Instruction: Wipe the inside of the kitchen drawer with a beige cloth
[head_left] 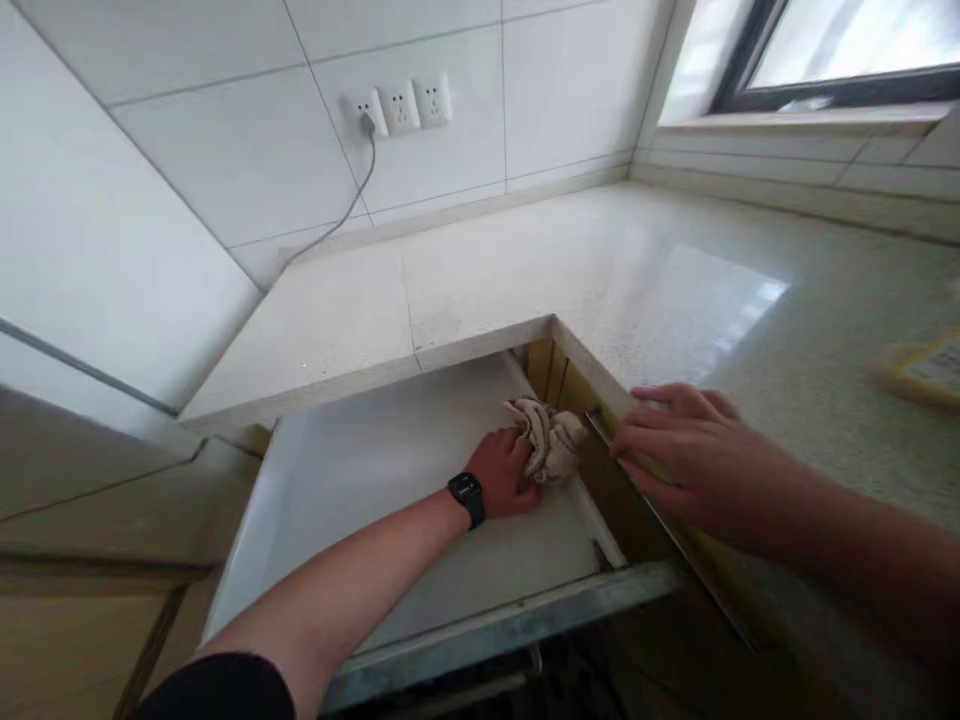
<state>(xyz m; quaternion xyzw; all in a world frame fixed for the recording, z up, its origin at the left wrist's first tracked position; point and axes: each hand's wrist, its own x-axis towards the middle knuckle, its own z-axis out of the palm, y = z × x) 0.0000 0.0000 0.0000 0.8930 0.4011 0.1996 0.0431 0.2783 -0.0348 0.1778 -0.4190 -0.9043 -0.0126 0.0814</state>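
A crumpled cloth [553, 440], beige with dark stripes, is bunched under my left hand [506, 475]. The fingers close on it at the right side of a pulled-out white drawer [382, 450]. A black watch is on that wrist. My right hand [679, 450] is at the countertop's front edge, just right of the drawer, by a long metal handle [675, 535] on the yellow cabinet front. Its fingers are stretched out and slightly spread, with nothing in them; whether they touch the edge I cannot tell.
A pale stone countertop [480, 280] runs around the drawer, its inner corner above the drawer's back right. A blurred yellow-edged object [926, 370] lies at the far right. Wall sockets [401, 107] hold a plugged-in grey cord [352, 205]. Tall cabinets [90, 480] stand left.
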